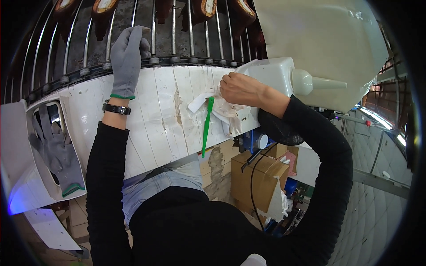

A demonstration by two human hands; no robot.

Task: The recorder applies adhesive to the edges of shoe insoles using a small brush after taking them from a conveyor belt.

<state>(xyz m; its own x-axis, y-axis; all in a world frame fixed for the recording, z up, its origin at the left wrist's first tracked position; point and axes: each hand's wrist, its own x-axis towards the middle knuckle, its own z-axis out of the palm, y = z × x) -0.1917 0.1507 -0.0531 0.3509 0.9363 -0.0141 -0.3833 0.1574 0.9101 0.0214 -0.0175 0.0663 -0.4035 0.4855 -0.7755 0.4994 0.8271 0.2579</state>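
My left hand [127, 62], in a grey glove with a green cuff, is at the edge of the roller conveyor [153, 58]. Its fingers are bent together, and a bare fingertip shows at the top. Whether they hold anything is hidden. My bare right hand [239, 90] is closed over the white worktop [155, 115], beside a white plastic bottle [273, 73] lying with its nozzle to the right. What is inside that fist cannot be made out. Under and beside it lies a stained white cloth [228, 119]. A slim green plastic handle [207, 128] rests near the cloth.
Brown glossy shoe-like pieces [206, 9] with pale oval ends sit on the metal rollers. At the left, a second grey glove [53, 150] lies in an open white box. A cardboard box [255, 181] and cables stand below the worktop; a cream plastic sheet [319, 40] is at the far right.
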